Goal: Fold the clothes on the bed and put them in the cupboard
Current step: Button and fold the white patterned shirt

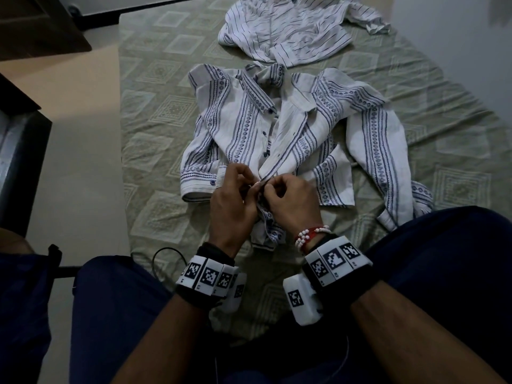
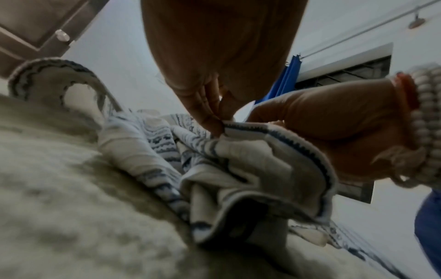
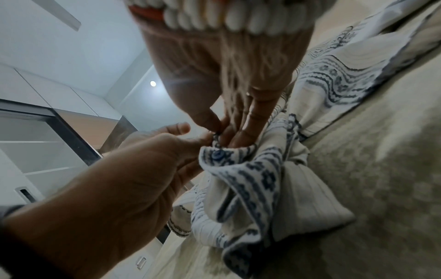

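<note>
We are working at the near edge of the bed (image 1: 155, 112), both hands meeting at the bottom front of the patterned shirt (image 1: 243, 128). At about nine o'clock of that meeting point, our left hand (image 1: 232, 200) is pinching one front edge, fingers curled and pressed onto the cloth. At three o'clock of it, our right hand (image 1: 291, 200) is pinching the other edge, thumb and fingertips clamped on the fabric beside a dark button (image 3: 217, 153). We judge we are doing up the lowest buttons.

The task is looking barely begun: this shirt is lying open and unfolded, sleeves spread toward nine and three o'clock. The striped shirt (image 1: 288, 34) at twelve o'clock is lying crumpled and untouched. All the folding and the carrying to the cupboard are remaining, and no cupboard is plainly showing in the head view.

The patterned shirt's long axis is running six to twelve o'clock, collar pointing away from us, hem bunched under our hands.
</note>
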